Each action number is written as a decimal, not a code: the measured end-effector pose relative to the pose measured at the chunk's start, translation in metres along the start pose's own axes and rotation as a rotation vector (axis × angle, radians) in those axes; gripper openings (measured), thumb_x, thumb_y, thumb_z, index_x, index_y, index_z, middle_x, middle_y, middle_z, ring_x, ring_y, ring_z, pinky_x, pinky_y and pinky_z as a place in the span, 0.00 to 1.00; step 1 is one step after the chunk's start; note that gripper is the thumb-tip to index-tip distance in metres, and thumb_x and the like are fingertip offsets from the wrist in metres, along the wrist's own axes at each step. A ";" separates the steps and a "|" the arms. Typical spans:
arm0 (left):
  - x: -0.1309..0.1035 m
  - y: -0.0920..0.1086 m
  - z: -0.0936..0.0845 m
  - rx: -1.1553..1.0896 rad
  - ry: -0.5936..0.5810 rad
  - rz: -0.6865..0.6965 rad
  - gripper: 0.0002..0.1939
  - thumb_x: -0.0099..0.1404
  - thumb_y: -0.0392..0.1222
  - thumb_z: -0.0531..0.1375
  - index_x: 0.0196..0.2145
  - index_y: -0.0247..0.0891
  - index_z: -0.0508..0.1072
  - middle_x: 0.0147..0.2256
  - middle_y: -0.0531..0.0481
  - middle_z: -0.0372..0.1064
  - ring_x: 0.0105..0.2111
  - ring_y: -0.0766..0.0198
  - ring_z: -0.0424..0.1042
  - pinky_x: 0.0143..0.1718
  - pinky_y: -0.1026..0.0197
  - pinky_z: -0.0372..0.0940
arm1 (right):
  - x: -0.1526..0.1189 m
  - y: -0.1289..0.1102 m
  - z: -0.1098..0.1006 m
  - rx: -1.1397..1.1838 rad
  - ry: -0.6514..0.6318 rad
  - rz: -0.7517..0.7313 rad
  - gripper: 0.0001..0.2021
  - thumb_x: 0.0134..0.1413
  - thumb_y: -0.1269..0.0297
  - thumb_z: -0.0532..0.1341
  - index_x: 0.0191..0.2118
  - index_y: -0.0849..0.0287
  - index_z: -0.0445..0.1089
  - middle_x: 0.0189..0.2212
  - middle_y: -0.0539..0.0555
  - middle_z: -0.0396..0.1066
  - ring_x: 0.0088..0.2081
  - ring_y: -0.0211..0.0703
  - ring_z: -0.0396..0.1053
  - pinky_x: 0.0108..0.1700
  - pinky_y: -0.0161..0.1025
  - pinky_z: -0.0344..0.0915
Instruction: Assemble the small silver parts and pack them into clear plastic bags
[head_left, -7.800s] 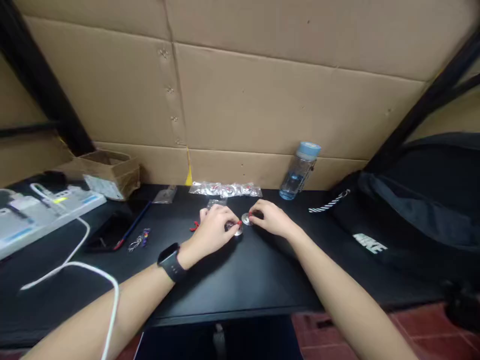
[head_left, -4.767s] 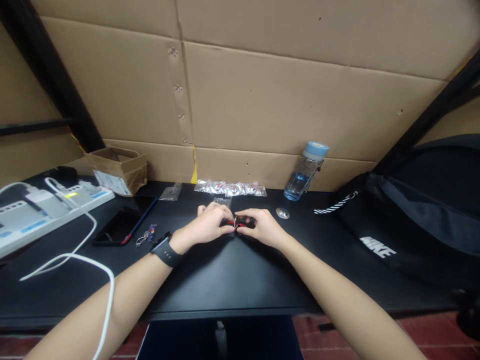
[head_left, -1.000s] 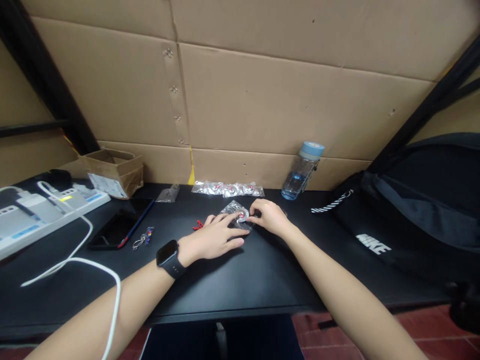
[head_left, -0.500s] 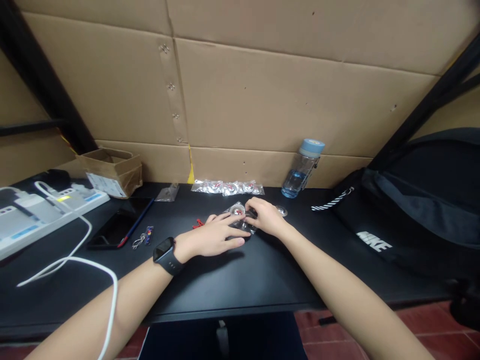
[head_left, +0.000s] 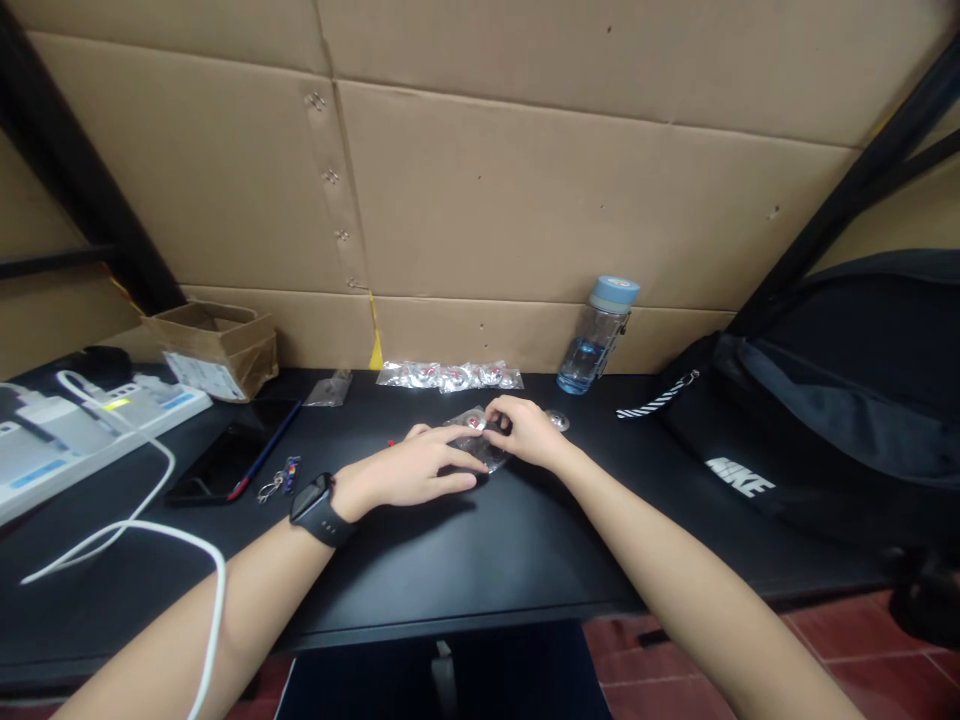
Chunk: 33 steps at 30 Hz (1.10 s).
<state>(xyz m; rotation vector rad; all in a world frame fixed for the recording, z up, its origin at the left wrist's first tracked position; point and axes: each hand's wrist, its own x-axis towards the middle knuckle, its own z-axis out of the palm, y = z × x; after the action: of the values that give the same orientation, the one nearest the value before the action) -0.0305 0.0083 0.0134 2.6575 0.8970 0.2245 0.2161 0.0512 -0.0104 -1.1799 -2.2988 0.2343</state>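
Head camera looks down at my two bare hands meeting near the middle of the black table [head_left: 480, 540]. My left hand [head_left: 409, 470] lies flat and spread, its grip released, the fingers [head_left: 457, 462] pressing on the near edge of a small clear plastic bag [head_left: 480, 447] that rests on the table. My right hand [head_left: 525, 432] has its grip pinched on the far end of that bag, thumb and forefinger closed around it; something small with red and silver shows through the plastic, too small to tell apart. A black watch [head_left: 315, 508] sits on my left wrist. Just right of my right hand a small round metal disc [head_left: 557, 421] lies on the table. Behind the hands, close to the cardboard wall [head_left: 525, 190], a row of more clear bags [head_left: 450, 376] lies side by side, with a blue-capped water bottle [head_left: 598, 336] upright to their right. On the left are a dark phone [head_left: 217, 466] with a pen [head_left: 264, 452] along its edge, a key ring [head_left: 279, 479], a white power strip [head_left: 82, 428] with a white cable [head_left: 127, 530], and a small cardboard box [head_left: 214, 345]. A black backpack [head_left: 832, 420] fills the right side.
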 end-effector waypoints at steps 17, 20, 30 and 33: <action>0.014 -0.017 0.011 0.185 0.396 -0.168 0.05 0.64 0.44 0.66 0.38 0.45 0.76 0.41 0.52 0.77 0.47 0.54 0.70 0.49 0.51 0.53 | 0.001 0.009 -0.010 0.249 -0.086 -0.160 0.12 0.46 0.65 0.75 0.38 0.56 0.77 0.36 0.51 0.72 0.32 0.38 0.68 0.36 0.35 0.66; 0.012 -0.021 0.008 0.173 0.410 -0.203 0.04 0.67 0.45 0.63 0.35 0.46 0.78 0.41 0.53 0.78 0.47 0.54 0.70 0.49 0.50 0.52 | 0.001 0.005 -0.008 0.286 -0.070 -0.187 0.06 0.53 0.62 0.72 0.37 0.56 0.78 0.37 0.53 0.73 0.34 0.40 0.70 0.38 0.36 0.67; 0.014 -0.027 -0.002 -0.168 0.405 -0.504 0.11 0.62 0.46 0.60 0.27 0.48 0.81 0.44 0.57 0.78 0.46 0.57 0.74 0.51 0.53 0.60 | 0.002 0.011 0.000 0.344 -0.059 0.053 0.05 0.58 0.66 0.66 0.31 0.58 0.76 0.44 0.55 0.71 0.47 0.44 0.70 0.55 0.44 0.62; 0.018 -0.022 0.003 -0.109 0.424 -0.599 0.12 0.62 0.46 0.59 0.26 0.47 0.81 0.46 0.55 0.77 0.50 0.51 0.70 0.51 0.48 0.58 | 0.003 0.006 0.008 0.241 -0.102 0.204 0.09 0.62 0.65 0.62 0.31 0.58 0.75 0.46 0.55 0.70 0.52 0.49 0.65 0.58 0.49 0.58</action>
<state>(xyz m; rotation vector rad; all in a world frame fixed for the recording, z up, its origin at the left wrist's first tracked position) -0.0276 0.0353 0.0041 2.1476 1.7012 0.6721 0.2144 0.0580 -0.0181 -1.3005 -2.1599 0.6414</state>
